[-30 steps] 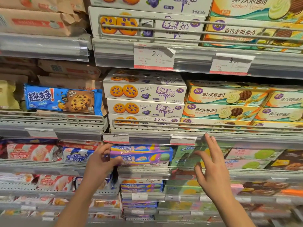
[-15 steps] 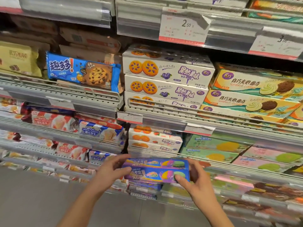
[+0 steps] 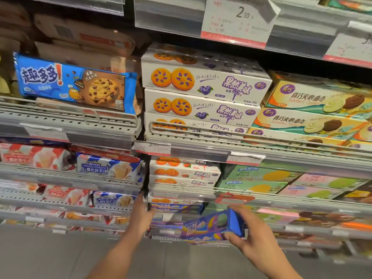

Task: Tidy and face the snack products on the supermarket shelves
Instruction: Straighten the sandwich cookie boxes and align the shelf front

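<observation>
Holding a blue box of macaron-style biscuits (image 3: 213,226) clear of the shelves, I judge this to be the middle of a facing step: one pack pulled out, not yet set back in line. My right hand (image 3: 255,240) sits at about five o'clock in the view, fingers over the top edge of the box and thumb curled under its near corner, so it grips the right end of the pack, which tilts with its left end lower. My left hand (image 3: 144,215) reaches in at about six o'clock toward the gap where the two shelf bays meet, just left of a matching blue box (image 3: 177,208) lying on the low shelf (image 3: 175,198); motion blur hides its fingers, so I cannot tell whether it is flat, curled or touching anything. Both forearms rise from the bottom edge, the left nearly straight, the right angled inward. Next, I think, the held box needs levelling, its printed face turned outward, and a slide onto the stack of blue packs, flush with the shelf's front rail. Above, at twelve o'clock, white boxes of blueberry biscuits (image 3: 203,85) stand neatly stacked, and a blue chocolate-chip cookie pack (image 3: 74,83) leans at ten o'clock.
</observation>
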Demonstrator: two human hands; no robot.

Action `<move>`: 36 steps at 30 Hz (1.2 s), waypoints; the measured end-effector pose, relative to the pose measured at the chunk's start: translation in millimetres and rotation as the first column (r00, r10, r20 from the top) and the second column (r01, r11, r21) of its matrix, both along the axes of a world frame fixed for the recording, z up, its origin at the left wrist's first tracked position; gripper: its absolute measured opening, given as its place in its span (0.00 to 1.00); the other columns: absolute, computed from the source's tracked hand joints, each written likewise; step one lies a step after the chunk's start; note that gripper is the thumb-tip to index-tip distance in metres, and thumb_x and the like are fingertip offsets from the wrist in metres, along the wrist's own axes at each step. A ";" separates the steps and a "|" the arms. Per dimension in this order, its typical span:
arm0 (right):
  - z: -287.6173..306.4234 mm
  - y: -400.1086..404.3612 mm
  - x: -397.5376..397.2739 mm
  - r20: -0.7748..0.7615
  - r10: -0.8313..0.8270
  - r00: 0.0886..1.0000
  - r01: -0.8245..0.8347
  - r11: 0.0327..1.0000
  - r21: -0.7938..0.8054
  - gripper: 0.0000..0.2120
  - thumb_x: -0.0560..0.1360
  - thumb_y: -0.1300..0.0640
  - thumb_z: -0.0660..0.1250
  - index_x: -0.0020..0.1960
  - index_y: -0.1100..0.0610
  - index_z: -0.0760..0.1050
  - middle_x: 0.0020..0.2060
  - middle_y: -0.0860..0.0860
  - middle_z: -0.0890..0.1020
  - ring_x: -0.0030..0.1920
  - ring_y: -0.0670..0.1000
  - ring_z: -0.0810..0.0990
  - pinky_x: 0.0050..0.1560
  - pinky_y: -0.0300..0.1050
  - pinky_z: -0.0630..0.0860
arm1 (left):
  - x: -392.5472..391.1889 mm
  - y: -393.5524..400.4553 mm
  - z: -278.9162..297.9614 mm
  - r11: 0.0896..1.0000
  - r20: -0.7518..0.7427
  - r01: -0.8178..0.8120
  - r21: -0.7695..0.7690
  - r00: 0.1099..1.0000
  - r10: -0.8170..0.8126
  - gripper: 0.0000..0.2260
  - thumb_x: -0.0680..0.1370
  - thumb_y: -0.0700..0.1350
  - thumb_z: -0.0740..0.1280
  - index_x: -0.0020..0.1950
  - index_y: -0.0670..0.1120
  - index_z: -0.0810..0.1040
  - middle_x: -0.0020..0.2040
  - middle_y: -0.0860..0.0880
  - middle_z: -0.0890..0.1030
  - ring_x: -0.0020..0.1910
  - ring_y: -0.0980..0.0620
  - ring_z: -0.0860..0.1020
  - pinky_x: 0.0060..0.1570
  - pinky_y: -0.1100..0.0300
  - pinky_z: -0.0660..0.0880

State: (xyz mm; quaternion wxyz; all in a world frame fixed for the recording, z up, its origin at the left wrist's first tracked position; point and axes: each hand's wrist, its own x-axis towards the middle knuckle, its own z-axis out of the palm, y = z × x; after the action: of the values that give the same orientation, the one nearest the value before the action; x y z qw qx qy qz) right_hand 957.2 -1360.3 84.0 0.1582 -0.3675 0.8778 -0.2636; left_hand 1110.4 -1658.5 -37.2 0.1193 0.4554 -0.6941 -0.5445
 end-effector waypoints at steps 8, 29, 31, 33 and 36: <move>2.9 3.1 4.6 0.018 -0.049 0.999 0.048 0.999 0.012 0.35 0.67 0.31 0.71 0.71 0.37 0.67 0.61 0.32 0.76 0.59 0.40 0.78 0.58 0.44 0.79 | -19.6 -35.0 -25.1 0.994 0.041 0.056 0.097 0.997 -0.061 0.26 0.78 0.33 0.71 0.74 0.45 0.69 0.60 0.42 0.83 0.52 0.38 0.84 0.52 0.42 0.80; -5.9 6.3 -5.2 0.049 0.003 0.999 -0.001 0.999 -0.044 0.31 0.64 0.37 0.77 0.63 0.25 0.67 0.55 0.27 0.78 0.54 0.39 0.80 0.53 0.43 0.80 | 40.6 -29.1 -28.7 0.997 0.029 0.079 0.006 0.996 -0.080 0.24 0.65 0.49 0.84 0.58 0.50 0.80 0.50 0.54 0.86 0.52 0.53 0.84 0.54 0.52 0.81; -10.0 2.4 -7.0 0.080 0.012 0.997 -0.009 0.999 -0.043 0.32 0.64 0.37 0.77 0.65 0.29 0.69 0.55 0.31 0.80 0.54 0.39 0.80 0.54 0.44 0.80 | 65.7 -22.1 -24.4 0.996 -0.001 0.089 0.021 0.996 -0.089 0.28 0.62 0.55 0.83 0.59 0.51 0.80 0.50 0.54 0.87 0.52 0.55 0.85 0.51 0.52 0.83; -12.1 -4.5 -8.1 0.108 0.061 0.992 -0.057 0.998 -0.034 0.32 0.65 0.38 0.78 0.67 0.34 0.71 0.55 0.33 0.81 0.54 0.38 0.80 0.54 0.40 0.79 | 86.7 -17.6 -18.4 0.997 0.004 0.071 0.013 0.997 -0.071 0.25 0.66 0.50 0.84 0.60 0.50 0.81 0.51 0.53 0.87 0.53 0.52 0.85 0.46 0.58 0.82; -12.7 -19.7 -7.0 0.121 0.154 0.981 -0.151 0.988 -0.031 0.34 0.64 0.34 0.75 0.68 0.36 0.72 0.57 0.32 0.79 0.55 0.35 0.79 0.55 0.33 0.76 | 117.2 -13.9 0.9 1.000 -0.001 -0.001 0.007 1.000 0.001 0.26 0.66 0.48 0.84 0.61 0.49 0.81 0.50 0.52 0.87 0.52 0.51 0.84 0.47 0.58 0.79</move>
State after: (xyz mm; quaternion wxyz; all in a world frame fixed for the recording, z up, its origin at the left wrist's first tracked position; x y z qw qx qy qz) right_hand 950.2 -1380.0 71.3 0.2279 -0.4184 0.8326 -0.2825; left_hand 1227.7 -1672.4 -36.3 0.1182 0.4559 -0.6918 -0.5473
